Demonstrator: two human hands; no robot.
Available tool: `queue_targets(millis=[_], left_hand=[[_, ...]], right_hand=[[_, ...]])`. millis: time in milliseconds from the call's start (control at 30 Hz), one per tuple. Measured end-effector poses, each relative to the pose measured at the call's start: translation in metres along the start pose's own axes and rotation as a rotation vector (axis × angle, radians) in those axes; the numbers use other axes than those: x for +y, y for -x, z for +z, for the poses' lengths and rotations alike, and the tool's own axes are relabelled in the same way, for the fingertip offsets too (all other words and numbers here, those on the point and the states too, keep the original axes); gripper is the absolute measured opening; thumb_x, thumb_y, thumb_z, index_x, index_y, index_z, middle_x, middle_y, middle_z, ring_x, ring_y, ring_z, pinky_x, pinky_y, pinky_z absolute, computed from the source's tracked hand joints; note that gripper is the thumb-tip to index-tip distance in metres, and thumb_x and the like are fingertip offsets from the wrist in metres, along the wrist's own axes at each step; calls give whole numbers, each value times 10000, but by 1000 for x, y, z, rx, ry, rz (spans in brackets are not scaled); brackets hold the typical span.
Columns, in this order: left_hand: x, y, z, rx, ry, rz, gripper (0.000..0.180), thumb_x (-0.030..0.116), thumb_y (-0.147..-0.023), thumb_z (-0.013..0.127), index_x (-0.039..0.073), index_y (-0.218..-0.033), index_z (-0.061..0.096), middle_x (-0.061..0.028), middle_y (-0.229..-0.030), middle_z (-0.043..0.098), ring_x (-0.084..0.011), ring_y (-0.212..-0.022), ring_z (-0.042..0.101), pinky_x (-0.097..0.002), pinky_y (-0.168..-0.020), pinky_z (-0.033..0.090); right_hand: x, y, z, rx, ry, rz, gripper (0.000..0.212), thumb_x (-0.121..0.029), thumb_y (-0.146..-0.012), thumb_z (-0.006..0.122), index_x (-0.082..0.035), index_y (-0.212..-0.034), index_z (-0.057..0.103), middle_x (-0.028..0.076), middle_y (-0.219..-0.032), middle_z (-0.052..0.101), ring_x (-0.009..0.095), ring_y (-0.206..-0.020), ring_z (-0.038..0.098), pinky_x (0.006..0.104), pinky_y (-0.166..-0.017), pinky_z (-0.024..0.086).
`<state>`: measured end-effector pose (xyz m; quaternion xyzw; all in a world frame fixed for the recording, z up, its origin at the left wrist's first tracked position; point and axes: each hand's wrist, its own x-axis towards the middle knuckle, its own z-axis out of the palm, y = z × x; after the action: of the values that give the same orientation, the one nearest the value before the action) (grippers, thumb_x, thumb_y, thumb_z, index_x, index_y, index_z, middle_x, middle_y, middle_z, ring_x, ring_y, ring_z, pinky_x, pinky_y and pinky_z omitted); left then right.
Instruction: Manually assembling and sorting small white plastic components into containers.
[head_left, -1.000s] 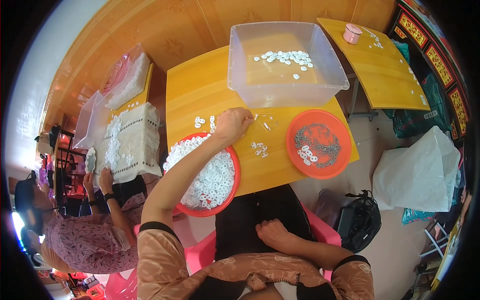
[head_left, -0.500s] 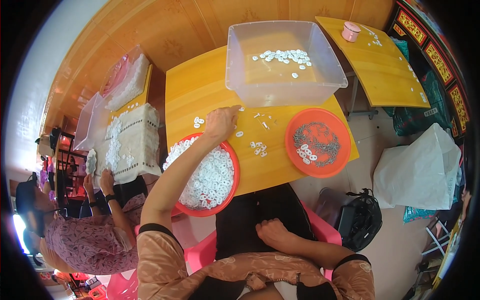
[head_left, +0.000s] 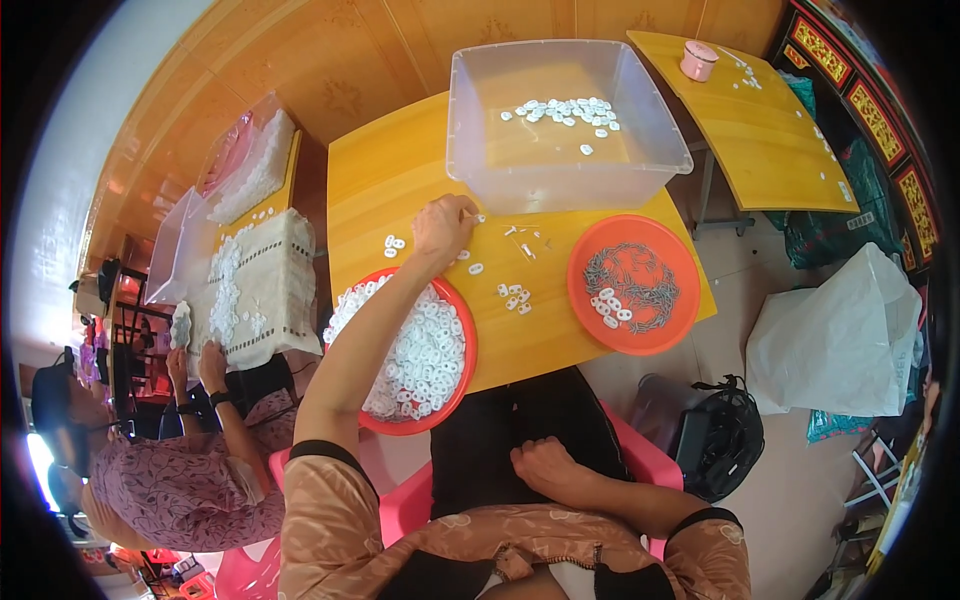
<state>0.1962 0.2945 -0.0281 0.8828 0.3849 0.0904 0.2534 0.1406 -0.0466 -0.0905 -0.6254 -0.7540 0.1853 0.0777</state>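
My left hand (head_left: 443,230) is over the yellow table with its fingers bent together, beside a small white oval piece with holes (head_left: 481,218). Whether anything is pinched in the fingertips is hidden. Under my left forearm stands a red basin (head_left: 470,345), heaped with white two-holed pieces (head_left: 425,350). My right hand (head_left: 548,465) rests closed on my dark-clothed lap, and nothing shows in it. Several loose white pieces (head_left: 515,295) lie on the table between the basin and an orange plate (head_left: 665,335). That plate carries grey metal pins or screws (head_left: 655,285) and several white pieces.
A clear plastic bin (head_left: 570,190) with scattered white pieces stands at the table's back. Thin white sticks (head_left: 522,240) lie before it. Another person (head_left: 190,460) works at a cloth-covered table on the left. To the right are a side table (head_left: 770,150), a white sack (head_left: 840,335) and a black bag (head_left: 725,450).
My left hand has drawn its fingers in from a more stretched reach and shifted slightly back beside the small white piece. My right hand has stayed on my lap.
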Motion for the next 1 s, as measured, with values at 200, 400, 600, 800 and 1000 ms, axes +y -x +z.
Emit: queue_targets(millis=[200,400,600,800,1000], left_hand=[[2,-3,0,28,-2,10,86,160,-762,619,76,-777,626,-62,-662,628,-213,-534,619,-352,-563,500],[-4,-5,2,22,29,-18,75,157,-737,633,92,-772,628,-55,-684,633,-228,-560,622,-354,-566,498],[-2,-5,1,-6,33,-38,98,177,-721,645,96,-775,634,-59,-700,638,-233,-668,638,-354,-613,495],[-6,-2,-13,-61,11,33,126,204,-710,667,86,-755,660,-70,-705,652,-223,-681,639,-326,-642,499],[13,36,-15,-496,40,292,124,182,-713,690,68,-758,669,-57,-677,638,-159,-634,605,-300,-602,478]], right_hand=[[0,0,-5,-14,-5,-3,123,-126,-728,573,-13,-767,599,115,-649,594,217,-588,607,324,-507,447],[-1,0,-2,1,-9,-2,116,-130,-725,568,-19,-751,593,117,-648,593,221,-583,607,331,-504,449],[-1,0,-1,4,-4,5,112,-128,-722,566,-22,-745,593,116,-647,594,219,-580,607,329,-504,449],[-1,-1,-1,0,8,11,113,-132,-722,569,-24,-739,596,109,-651,596,205,-584,605,319,-504,446],[-1,0,1,1,-21,14,97,-111,-726,534,-19,-732,565,130,-652,589,241,-575,607,340,-519,459]])
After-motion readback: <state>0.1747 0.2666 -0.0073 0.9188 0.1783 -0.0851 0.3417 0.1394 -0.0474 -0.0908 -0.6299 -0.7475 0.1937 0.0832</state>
